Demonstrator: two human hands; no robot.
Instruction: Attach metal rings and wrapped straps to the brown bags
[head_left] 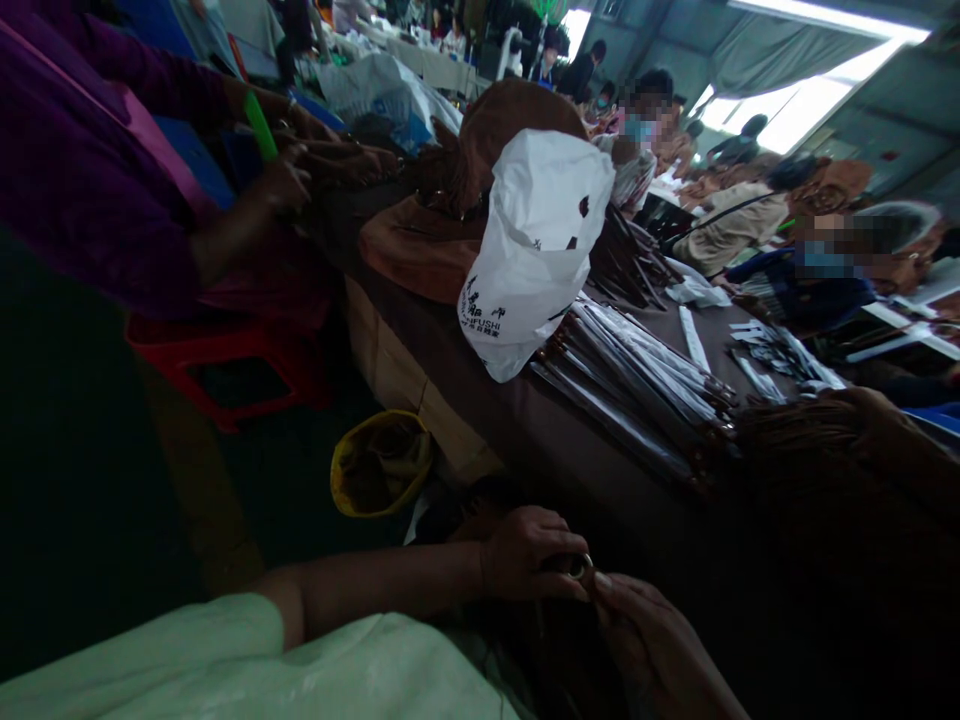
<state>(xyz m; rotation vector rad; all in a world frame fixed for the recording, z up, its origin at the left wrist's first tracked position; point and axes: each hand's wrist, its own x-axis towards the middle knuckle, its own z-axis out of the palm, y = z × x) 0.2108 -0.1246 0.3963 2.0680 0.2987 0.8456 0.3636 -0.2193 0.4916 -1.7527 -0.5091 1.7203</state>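
A small metal ring [581,567] sits between my two hands, low in the middle of the view. My left hand [534,555] is closed, its thumb and forefinger pinching the ring from the left. From the lower right my right hand [646,625] comes in, closed, with thumb and fingertips at the ring's right edge. Something dark brown lies beneath both hands, too dim to make out; whether it joins the ring I cannot tell. The dark-covered table [517,420] runs just beyond my hands.
Long straps in clear wrapping [630,375] lie on the table, beside a white printed bag [540,240] and brown bags [427,245]. A brown pile [817,450] is at right. A yellow-rimmed bin [382,465] and red stool [225,360] stand left. A co-worker in purple [97,190] sits nearby.
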